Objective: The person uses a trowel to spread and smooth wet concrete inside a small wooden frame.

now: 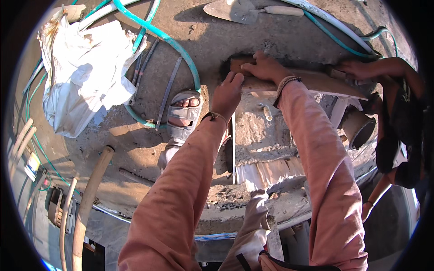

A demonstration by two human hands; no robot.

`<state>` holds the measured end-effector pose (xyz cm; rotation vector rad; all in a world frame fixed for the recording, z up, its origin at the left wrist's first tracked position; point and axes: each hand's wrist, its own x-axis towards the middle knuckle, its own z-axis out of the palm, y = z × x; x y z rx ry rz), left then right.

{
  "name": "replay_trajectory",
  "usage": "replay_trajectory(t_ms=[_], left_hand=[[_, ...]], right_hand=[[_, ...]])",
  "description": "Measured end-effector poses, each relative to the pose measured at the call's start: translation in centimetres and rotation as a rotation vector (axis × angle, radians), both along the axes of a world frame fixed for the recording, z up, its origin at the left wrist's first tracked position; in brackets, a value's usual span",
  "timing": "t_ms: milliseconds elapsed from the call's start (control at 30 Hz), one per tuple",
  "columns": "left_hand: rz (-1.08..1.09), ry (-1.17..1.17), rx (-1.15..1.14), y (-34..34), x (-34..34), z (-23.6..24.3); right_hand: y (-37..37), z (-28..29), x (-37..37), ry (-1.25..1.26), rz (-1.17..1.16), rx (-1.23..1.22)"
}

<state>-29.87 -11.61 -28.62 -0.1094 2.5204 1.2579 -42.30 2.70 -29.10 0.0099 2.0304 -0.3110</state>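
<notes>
My right hand [269, 70] is bent round a short brown piece of wood [236, 66], its thumb and forefinger on it, at the left end of a long wooden board [312, 80]. My left hand [227, 94] sits just below that end with its fingers curled closed. What it holds, if anything, is hidden by the fingers. The board runs to the right over a dark gap in the ground. At its right part is another person's hand [355, 70]. Below the board lies a rough, mortar-covered surface [264, 140] with a small cylindrical piece [268, 113] on it.
A trowel [233, 11] lies at the far side. Left of my sandalled foot [183, 115] are a green hose [181, 49], a saw-like metal strip [169, 90] and a white sack [81, 86]. A bucket [361, 131] stands right; wooden poles [92, 198] rise lower left.
</notes>
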Motion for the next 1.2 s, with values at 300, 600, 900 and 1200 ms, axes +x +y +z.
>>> replay_trajectory(t_ms=[300, 600, 900, 1200], left_hand=[[0.197, -0.027, 0.088, 0.2, 0.3, -0.9], [0.302, 0.042, 0.123, 0.6, 0.6, -1.7], [0.029, 0.118, 0.022, 0.2, -0.6, -1.7], [-0.292, 0.149, -0.057, -1.1, -2.8, 4.4]], right_hand=[[0.6, 0.9, -1.2, -0.011, 0.128, 0.035], [3.5, 11.7, 1.4, 0.424, -0.173, -0.389], [18.1, 9.3, 25.4, 0.557, -0.54, -0.091], [20.9, 5.8, 35.8, 0.806, -0.694, 0.125]])
